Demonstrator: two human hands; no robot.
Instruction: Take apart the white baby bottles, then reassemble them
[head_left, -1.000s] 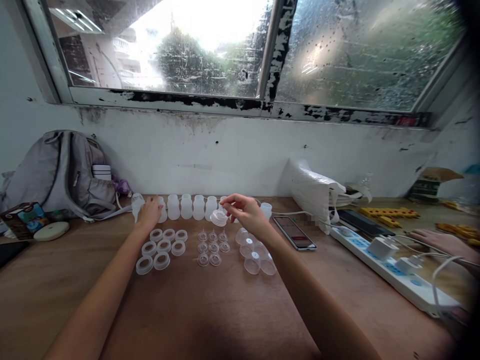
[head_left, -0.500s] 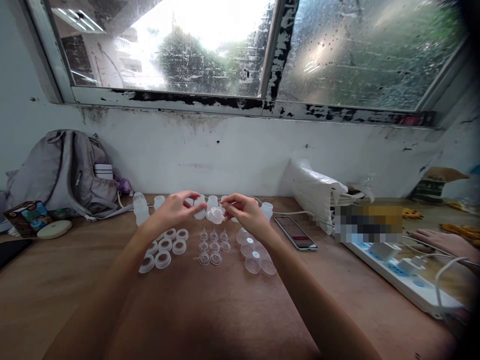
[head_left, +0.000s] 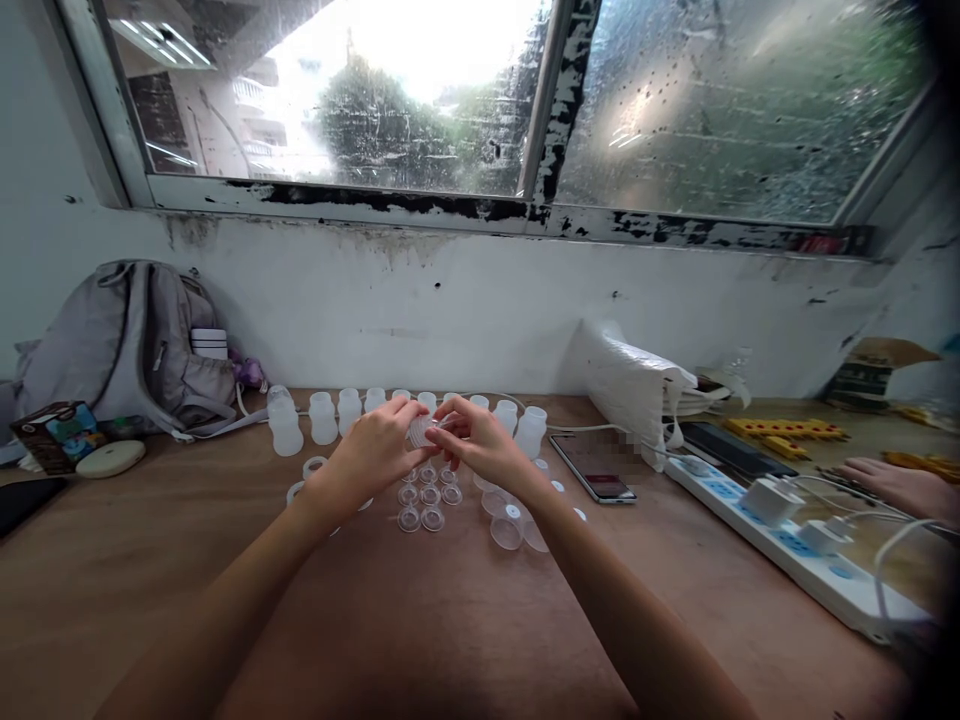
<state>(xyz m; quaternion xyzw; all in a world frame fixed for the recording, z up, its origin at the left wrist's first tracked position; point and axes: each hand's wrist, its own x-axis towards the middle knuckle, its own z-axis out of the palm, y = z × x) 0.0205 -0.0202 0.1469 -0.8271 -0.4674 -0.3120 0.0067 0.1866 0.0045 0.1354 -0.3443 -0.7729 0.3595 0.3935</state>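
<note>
Between my two hands, above the back of the table, is a translucent baby bottle collar (head_left: 422,430), partly covered by fingers. My left hand (head_left: 384,438) is closed round its left side. From the right, my right hand (head_left: 474,437) pinches it with thumb and fingers. Below them, clear bottle nipples (head_left: 432,518) stand in small rows. More collar rings (head_left: 313,465) lie under my left forearm, mostly hidden. Clear dome caps (head_left: 506,530) sit beside my right wrist. Frosted baby bottles (head_left: 322,418) are lined up behind, several blocked by my hands.
A phone (head_left: 592,468) and a white power strip (head_left: 787,540) with plugs lie to the right, near a white plastic bag (head_left: 630,385). A grey backpack (head_left: 127,350) rests at the left. Another person's hand (head_left: 892,480) is at the far right.
My left hand has moved right and closed on the collar, where before its fingers were apart beside it. The right hand has turned inward around the collar.
</note>
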